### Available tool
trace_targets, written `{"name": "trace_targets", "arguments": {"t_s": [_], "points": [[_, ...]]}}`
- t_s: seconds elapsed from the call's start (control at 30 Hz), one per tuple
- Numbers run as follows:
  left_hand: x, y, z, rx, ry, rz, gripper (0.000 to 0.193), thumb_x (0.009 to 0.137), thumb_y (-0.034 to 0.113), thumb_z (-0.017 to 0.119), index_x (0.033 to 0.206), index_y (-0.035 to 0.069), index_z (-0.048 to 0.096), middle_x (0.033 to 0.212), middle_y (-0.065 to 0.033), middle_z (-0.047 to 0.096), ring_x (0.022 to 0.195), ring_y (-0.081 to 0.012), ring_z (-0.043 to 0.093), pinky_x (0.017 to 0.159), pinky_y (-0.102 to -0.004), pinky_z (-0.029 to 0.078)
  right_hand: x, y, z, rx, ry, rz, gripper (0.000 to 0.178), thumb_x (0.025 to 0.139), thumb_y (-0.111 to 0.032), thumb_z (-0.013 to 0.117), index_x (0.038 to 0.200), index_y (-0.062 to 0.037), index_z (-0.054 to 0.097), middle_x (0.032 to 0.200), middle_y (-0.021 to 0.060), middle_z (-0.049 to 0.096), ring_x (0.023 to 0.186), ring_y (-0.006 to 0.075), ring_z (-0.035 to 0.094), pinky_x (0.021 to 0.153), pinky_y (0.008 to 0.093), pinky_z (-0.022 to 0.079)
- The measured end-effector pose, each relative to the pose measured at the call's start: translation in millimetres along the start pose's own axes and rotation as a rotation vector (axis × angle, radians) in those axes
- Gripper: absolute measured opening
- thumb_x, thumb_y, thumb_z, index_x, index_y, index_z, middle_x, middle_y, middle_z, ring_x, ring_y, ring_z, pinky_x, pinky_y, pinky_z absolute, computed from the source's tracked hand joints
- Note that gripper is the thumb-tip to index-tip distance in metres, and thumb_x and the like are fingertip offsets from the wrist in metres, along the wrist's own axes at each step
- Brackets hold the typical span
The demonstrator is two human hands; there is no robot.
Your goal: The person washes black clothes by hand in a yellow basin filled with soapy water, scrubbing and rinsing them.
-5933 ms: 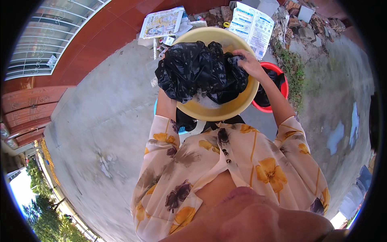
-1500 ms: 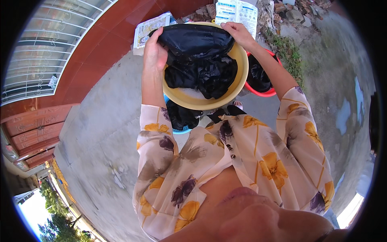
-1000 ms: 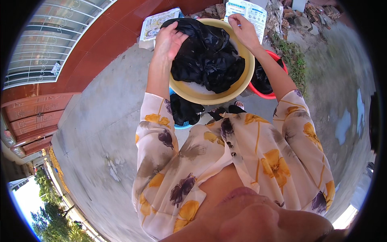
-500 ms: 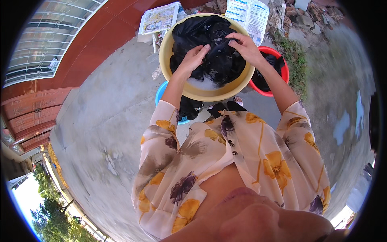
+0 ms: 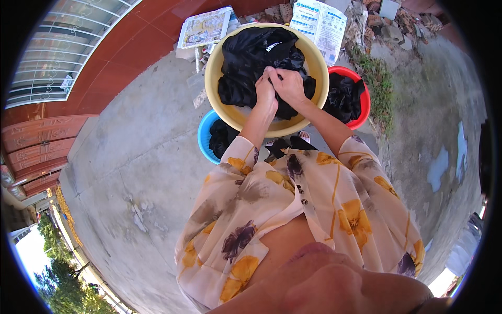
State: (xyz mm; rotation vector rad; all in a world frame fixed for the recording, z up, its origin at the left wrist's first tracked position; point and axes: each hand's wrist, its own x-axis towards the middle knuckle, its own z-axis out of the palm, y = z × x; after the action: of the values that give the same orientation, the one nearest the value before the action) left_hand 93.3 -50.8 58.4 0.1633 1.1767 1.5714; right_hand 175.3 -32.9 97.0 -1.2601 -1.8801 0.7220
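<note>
A wet black garment [image 5: 246,57] with white lettering fills much of a large yellow basin [image 5: 215,107] in front of me. My left hand [image 5: 265,91] and my right hand [image 5: 289,85] are pressed together over the middle of the basin. Both are closed on the black cloth, which bunches around and beneath them. The fingertips meet, and the part of the cloth between them is mostly hidden. Some greyish water shows at the near side of the basin.
Left of the basin stands a blue tub [image 5: 205,137] with dark cloth in it. On the right, a red tub [image 5: 364,112] holds more black clothing [image 5: 342,97]. Behind are a white printed bag [image 5: 320,29], a printed sheet [image 5: 204,27] on a stand, and rubble [image 5: 392,31].
My hands were apart on the cloth and have come together at the basin's middle. The garment has shifted, so its white lettering now shows.
</note>
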Motion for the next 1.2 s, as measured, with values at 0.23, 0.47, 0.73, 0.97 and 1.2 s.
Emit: {"name": "trace_targets", "arguments": {"t_s": [0.23, 0.47, 0.73, 0.97, 1.2], "points": [[2.4, -9.1, -19.3, 0.044, 0.109, -0.109, 0.033, 0.101, 0.026, 0.052, 0.112, -0.003, 0.065, 0.104, -0.0074, 0.064, 0.098, -0.0175, 0.058, 0.086, -0.0282, 0.046, -15.9, 16.4, 25.0, -0.084, -0.035, 0.134, 0.05, 0.097, -0.044, 0.049, 0.075, -0.0052, 0.069, 0.075, 0.0255, 0.065, 0.075, 0.0439, 0.065, 0.07, 0.0502, 0.052], [18.5, -10.8, -33.7, -0.049, -0.129, -0.163, 0.033, 0.101, 0.026, 0.051, 0.12, 0.001, 0.06, 0.112, -0.0089, 0.063, 0.101, -0.0179, 0.059, 0.089, -0.032, 0.047, 26.2, 34.7, 20.2, -0.192, -0.048, 0.148, 0.048, 0.097, -0.044, 0.05, 0.074, -0.007, 0.07, 0.074, 0.0238, 0.065, 0.074, 0.0419, 0.066, 0.069, 0.0504, 0.052], [2.9, -7.8, -8.1, -0.062, -0.005, -0.108, 0.024, 0.099, 0.027, 0.054, 0.09, 0.009, 0.067, 0.084, -0.0011, 0.064, 0.076, -0.0161, 0.062, 0.074, -0.0331, 0.05, 3.1, 14.7, 18.8, -0.073, 0.048, 0.034, 0.04, 0.094, -0.038, 0.057, 0.073, -0.0067, 0.069, 0.068, 0.0245, 0.061, 0.068, 0.0434, 0.063, 0.066, 0.05, 0.052], [23.1, 11.9, -23.0, -0.061, -0.091, -0.094, 0.029, 0.101, 0.03, 0.052, 0.098, 0.004, 0.066, 0.094, -0.0058, 0.066, 0.087, -0.0212, 0.064, 0.081, -0.0348, 0.052, 5.3, 0.3, 14.6, 0.126, -0.024, -0.039, 0.042, 0.096, -0.034, 0.055, 0.07, -0.0039, 0.067, 0.072, 0.0272, 0.058, 0.073, 0.045, 0.06, 0.069, 0.0473, 0.05], [28.6, 162.8, -9.6, -0.221, 0.033, 0.099, 0.042, 0.104, 0.038, 0.042, 0.121, 0.002, 0.056, 0.119, -0.0124, 0.063, 0.107, -0.0278, 0.063, 0.094, -0.0446, 0.052, 0.3, 69.1, -54.5, -0.318, -0.676, -0.194, 0.056, 0.085, -0.03, 0.067, 0.134, -0.0087, 0.052, 0.112, 0.0143, 0.07, 0.107, 0.0285, 0.065, 0.098, 0.0382, 0.047]]}}
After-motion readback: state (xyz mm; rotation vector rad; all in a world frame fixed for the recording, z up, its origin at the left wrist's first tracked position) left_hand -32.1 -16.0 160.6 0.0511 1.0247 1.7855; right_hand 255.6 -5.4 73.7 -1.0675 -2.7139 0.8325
